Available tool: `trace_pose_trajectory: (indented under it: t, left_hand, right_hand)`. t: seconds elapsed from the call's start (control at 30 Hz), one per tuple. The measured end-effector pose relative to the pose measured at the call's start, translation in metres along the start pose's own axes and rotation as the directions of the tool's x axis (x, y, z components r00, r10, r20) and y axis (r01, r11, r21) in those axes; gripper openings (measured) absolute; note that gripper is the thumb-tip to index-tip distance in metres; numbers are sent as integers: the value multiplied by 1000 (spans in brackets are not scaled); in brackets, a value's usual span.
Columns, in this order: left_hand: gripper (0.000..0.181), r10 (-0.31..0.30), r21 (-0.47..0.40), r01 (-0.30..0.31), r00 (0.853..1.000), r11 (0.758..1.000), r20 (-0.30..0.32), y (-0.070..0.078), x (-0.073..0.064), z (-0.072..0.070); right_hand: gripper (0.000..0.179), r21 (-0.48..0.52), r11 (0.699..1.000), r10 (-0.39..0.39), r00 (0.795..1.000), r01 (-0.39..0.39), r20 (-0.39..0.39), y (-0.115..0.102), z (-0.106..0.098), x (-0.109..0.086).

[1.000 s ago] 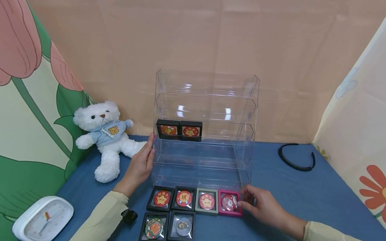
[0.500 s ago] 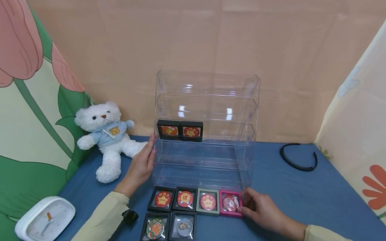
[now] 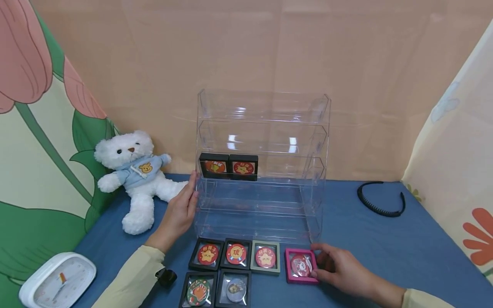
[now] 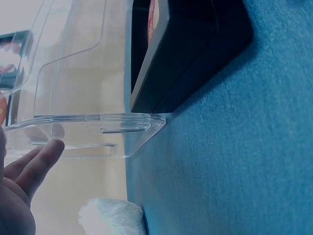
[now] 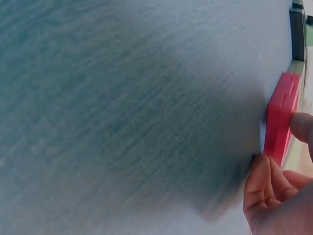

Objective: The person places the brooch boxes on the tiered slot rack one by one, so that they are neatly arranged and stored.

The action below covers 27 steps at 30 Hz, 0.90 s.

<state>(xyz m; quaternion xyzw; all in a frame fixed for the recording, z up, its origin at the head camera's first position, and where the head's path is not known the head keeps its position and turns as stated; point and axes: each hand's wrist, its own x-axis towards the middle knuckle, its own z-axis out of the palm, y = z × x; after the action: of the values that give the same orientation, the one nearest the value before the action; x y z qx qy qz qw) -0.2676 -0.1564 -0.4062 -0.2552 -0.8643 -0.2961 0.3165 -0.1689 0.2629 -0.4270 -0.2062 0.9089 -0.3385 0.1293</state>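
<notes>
My right hand pinches the right edge of a pink-framed badge case, which holds a round red badge; the right wrist view shows thumb and fingers on the pink case. My left hand rests with fairly straight fingers against the left side of a clear tiered display rack. In the left wrist view, the fingers of my left hand touch the clear side panel. Two black badge cases stand side by side on a middle tier, at its left end.
Before the rack lie a grey-framed case and several black-framed cases in two rows. A white teddy bear sits at left, a white clock at front left. A black headband lies at right.
My right hand has drawn the pink case a little right and toward me, opening a gap beside the grey case. My left hand stays against the rack.
</notes>
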Motion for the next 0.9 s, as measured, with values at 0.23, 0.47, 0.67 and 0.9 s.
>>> trace_pose_trajectory:
  t: [0.23,0.47,0.67,0.9]
  left_hand:
    - [70,3,-7,-3,1000,1000,2,-1,-1,0]
    - [66,16,-10,-16,1000,1000,-10,0,0,-1]
    - [66,16,-2,-16,1000,1000,-15,0,0,-1]
    - [68,-3,-7,3,1000,1000,6,0,0,-1]
  right_hand:
    - [62,20,998,-58,997,57,49,4,-4,3]
    - [59,39,999,-36,996,33,81,5,-7,5]
    - [51,72,997,-19,996,13,87,4,-7,6]
    - [45,93,995,-25,997,18,74,3,-6,4]
